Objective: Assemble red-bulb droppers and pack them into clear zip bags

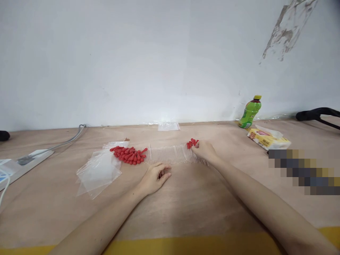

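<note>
A row of thin clear tubes [167, 154], which look like dropper pipettes, lies side by side on the table. Red rubber bulbs [129, 156] are heaped at the row's left end. At the right end is a smaller cluster of red bulbs [191, 142], where my right hand [204, 151] pinches with thumb and forefinger at a bulb; the fingertips partly hide it. My left hand [156, 177] rests on the table just in front of the tubes, fingers loosely bent and apart, holding nothing. Clear plastic bags [99, 173] lie fanned out left of the bulb heap.
A green bottle [249, 113] with a yellow cap stands by the wall, beside a yellow tissue pack [269, 139]. A white power strip [29, 164] with a grey cable [61, 143] lies on the left. Another flat plastic bag [168, 126] lies against the wall.
</note>
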Tool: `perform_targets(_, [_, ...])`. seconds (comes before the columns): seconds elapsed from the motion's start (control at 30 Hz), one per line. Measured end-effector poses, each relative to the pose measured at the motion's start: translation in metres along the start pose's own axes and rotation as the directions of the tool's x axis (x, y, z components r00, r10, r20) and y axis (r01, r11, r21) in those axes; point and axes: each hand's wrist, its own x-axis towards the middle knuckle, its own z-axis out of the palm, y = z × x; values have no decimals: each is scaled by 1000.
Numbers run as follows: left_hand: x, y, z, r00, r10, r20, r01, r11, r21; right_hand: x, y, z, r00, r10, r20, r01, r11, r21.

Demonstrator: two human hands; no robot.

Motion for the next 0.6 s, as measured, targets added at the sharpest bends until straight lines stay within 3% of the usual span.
perform_targets(0.2, [0, -1, 1, 1000, 13, 11, -13, 1000, 3, 4, 1, 6, 1000, 12, 1, -12, 999, -45])
perform_targets(0.4, [-1, -2, -1, 1000, 18, 15, -18, 1000, 11, 16, 34, -12, 991, 131, -35, -133, 989, -67])
perform_targets(0.6, [-2, 0, 3, 1000, 12, -10, -12, 1000, 15, 18, 60, -21, 972, 217, 94, -207, 973, -105])
